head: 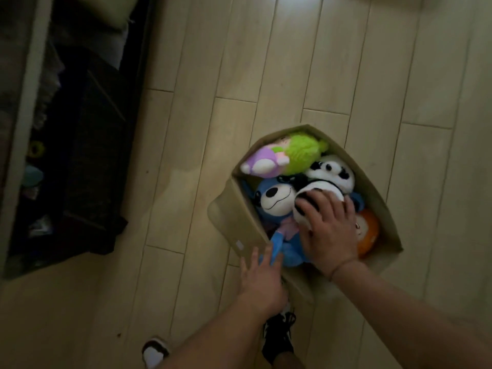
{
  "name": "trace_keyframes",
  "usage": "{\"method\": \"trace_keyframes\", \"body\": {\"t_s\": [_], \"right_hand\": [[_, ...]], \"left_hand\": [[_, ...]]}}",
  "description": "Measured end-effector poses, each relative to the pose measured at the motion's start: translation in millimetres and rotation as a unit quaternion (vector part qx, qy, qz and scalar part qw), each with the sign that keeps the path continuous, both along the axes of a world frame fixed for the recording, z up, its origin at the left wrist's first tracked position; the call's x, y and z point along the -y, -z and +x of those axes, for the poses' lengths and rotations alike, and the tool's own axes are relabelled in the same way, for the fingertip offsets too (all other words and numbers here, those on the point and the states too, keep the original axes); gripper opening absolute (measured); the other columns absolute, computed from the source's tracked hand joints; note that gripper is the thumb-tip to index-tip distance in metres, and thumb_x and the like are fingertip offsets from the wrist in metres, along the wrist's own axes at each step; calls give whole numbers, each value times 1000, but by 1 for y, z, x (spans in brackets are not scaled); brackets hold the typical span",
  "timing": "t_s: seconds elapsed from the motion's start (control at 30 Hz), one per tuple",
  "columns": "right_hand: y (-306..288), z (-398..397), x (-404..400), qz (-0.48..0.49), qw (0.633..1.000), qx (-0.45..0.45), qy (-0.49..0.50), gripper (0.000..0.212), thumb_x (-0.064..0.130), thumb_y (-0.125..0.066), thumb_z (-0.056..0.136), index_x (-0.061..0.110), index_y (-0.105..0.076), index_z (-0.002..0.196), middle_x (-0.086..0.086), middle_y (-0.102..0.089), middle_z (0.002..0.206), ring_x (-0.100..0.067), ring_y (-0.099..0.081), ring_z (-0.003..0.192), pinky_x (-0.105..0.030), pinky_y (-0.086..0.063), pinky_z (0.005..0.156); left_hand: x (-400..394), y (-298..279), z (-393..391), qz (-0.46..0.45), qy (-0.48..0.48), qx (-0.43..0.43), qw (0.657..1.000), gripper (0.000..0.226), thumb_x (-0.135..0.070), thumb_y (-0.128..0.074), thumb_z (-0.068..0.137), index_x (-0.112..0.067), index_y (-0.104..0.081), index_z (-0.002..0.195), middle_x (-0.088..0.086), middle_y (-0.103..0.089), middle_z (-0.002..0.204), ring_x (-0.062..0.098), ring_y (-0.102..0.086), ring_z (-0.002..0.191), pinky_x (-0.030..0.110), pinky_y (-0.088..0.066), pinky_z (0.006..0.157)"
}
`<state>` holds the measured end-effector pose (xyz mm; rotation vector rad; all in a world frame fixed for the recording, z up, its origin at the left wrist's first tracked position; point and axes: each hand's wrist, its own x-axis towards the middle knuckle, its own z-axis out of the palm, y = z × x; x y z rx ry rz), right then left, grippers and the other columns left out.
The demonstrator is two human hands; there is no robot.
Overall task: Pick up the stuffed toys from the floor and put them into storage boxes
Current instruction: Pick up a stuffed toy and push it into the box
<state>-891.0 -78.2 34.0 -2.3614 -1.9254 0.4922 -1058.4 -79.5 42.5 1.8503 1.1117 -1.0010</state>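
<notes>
A beige fabric storage box (234,214) stands on the wooden floor, packed with several stuffed toys. A green and purple plush (287,155) lies at its far end. A panda (332,169) sits beside it, and a blue toy with a white face (274,201) lies at the left. An orange plush (368,233) shows at the right. My right hand (327,230) lies flat with spread fingers on a black and white plush (316,191), pressing on top of it. My left hand (262,278) rests at the box's near corner, fingers touching the blue toy's fabric.
A dark open storage space (80,145) with a pale frame runs along the left side, holding dim objects. My feet (277,339) stand on the floor just below the box. Light wooden floorboards (332,62) stretch beyond and to the right.
</notes>
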Motion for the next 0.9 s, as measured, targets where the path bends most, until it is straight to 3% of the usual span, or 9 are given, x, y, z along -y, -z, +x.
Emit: {"method": "trace_keyframes", "body": {"t_s": [0.1,0.17,0.27,0.37,0.47,0.53,0.6,0.7,0.9], "right_hand": [[16,-15,23,-166,982,59,-63,67,55,-40,80,30,-45,142,-3,-31,158,-40,-16,147,-68,-3,113],[32,-14,27,-255,960,83,-79,69,69,-30,83,41,-33,146,5,7,164,-41,18,147,-68,23,105],[47,-3,20,-396,909,85,-95,73,80,-20,82,53,-4,148,13,55,137,-33,59,120,-64,38,91],[34,-6,4,-431,889,129,-91,75,80,-27,82,54,0,147,9,45,149,-38,49,131,-69,25,102],[10,-38,-4,-290,938,171,-82,71,53,-55,84,39,-28,148,-2,4,164,-40,23,144,-61,27,104],[2,-59,11,-198,967,133,-89,74,32,-74,70,31,-48,138,-9,-31,156,-36,-9,144,-55,6,114],[8,-77,40,-270,950,79,-138,79,21,-67,76,37,-33,146,-4,-28,158,-31,-21,144,-52,-25,115],[26,-78,71,-340,940,-33,-20,70,26,-57,89,42,-23,147,1,-40,151,-22,-45,132,-42,-50,98],[56,-48,110,-312,948,27,-54,59,31,-58,89,33,-38,144,4,-39,152,-17,-38,140,-52,-25,114]], "left_hand": [[9,-1,-8,-15,-42,46,998,75,-33,-48,89,-22,-9,152,0,7,160,28,2,147,48,-7,120],[12,0,-13,-57,-92,94,990,75,-32,-51,89,-19,-11,152,2,3,161,25,-3,148,40,-10,121],[12,-3,-21,-142,-188,153,960,76,-34,-53,90,-18,-12,152,-2,-3,161,18,-12,147,31,-16,119],[8,-16,-32,-180,-220,178,942,73,-34,-52,92,-17,-15,152,-2,-4,161,17,-15,147,30,-17,118],[12,-33,-52,-185,-228,195,936,69,-38,-50,92,-18,-20,151,1,-8,160,21,-22,144,33,-23,117],[21,-40,-68,-179,-233,199,935,67,-42,-50,93,-17,-23,149,4,-18,158,22,-24,143,33,-24,116],[32,-42,-83,-177,-246,195,933,67,-43,-50,93,-17,-24,149,4,-22,157,21,-23,143,32,-22,117],[49,-30,-104,-190,-277,179,925,67,-43,-53,91,-21,-26,148,3,-27,155,21,-29,141,32,-27,115],[82,-6,-115,-224,-358,137,896,56,-37,-54,92,-23,-37,143,3,-43,145,18,-45,128,25,-40,102]]}}
